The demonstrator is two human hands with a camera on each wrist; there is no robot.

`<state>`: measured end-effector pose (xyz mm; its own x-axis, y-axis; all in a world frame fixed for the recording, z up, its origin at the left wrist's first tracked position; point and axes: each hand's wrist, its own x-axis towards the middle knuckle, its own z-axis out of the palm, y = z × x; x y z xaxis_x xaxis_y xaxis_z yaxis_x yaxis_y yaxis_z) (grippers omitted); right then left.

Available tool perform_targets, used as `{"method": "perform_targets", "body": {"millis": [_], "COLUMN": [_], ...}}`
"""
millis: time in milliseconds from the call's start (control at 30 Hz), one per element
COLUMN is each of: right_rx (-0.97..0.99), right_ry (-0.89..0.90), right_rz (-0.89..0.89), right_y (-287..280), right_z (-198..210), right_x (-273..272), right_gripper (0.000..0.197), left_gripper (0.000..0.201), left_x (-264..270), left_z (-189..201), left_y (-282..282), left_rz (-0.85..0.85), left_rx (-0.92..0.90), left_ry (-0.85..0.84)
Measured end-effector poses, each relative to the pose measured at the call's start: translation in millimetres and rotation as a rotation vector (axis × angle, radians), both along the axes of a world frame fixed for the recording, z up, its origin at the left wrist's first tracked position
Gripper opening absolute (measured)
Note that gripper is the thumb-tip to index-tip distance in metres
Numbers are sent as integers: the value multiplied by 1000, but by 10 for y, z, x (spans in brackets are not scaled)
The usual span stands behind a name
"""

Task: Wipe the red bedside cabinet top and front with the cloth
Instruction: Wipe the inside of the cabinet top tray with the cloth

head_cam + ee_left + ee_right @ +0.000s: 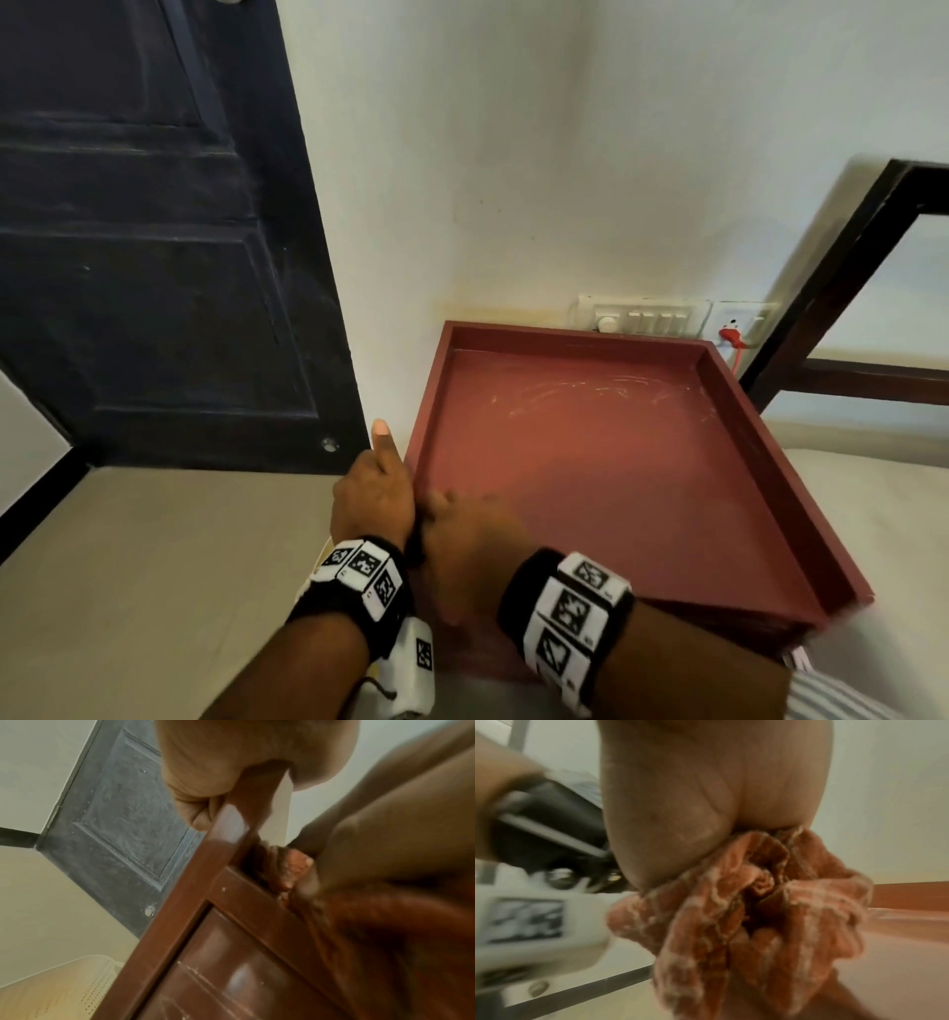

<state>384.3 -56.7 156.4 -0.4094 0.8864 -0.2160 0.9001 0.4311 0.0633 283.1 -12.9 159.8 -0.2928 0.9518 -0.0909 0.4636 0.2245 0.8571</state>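
The red bedside cabinet (pixel 616 462) stands in a corner, its top a shallow tray with a raised rim and pale smears near the back. My left hand (pixel 372 493) grips the rim at the near left corner, thumb pointing up; in the left wrist view its fingers (pixel 205 770) curl round the cabinet's edge (pixel 231 923). My right hand (pixel 462 545) lies blurred on the top just inside that corner. It holds a bunched rust-orange cloth (pixel 744 912), pressed to the red surface (pixel 898 933). A bit of the cloth (pixel 293 870) shows at the front rim.
A dark panelled door (pixel 154 257) stands left of the cabinet, with beige floor (pixel 154 565) below it. On the white wall behind are a switch panel (pixel 642 316) and a red plug (pixel 732 336). A dark bed frame (pixel 821 288) and mattress (pixel 898 514) border the right side.
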Motion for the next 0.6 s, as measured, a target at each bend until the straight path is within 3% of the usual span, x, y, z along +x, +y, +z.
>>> {"method": "perform_targets", "body": {"millis": [100,233,333,600], "right_rx": [49,-7,35,186], "right_ry": [-55,-5,59,-18], "right_rz": [14,-45,-139,-259], "right_y": [-186,42,555,2262], "right_z": [-76,-27,18,-22], "right_x": [-55,17,149,530], "right_gripper": [40,39,32,30], "left_gripper": [80,78,77,65], "left_x": [10,-23,-25,-24], "left_z": [39,-71,-175,-320], "left_y": [-41,35,122,217], "left_rz": [-4,-3,0,1], "left_rx": [3,42,79,198], "left_ry": [-8,30,29,76]}}
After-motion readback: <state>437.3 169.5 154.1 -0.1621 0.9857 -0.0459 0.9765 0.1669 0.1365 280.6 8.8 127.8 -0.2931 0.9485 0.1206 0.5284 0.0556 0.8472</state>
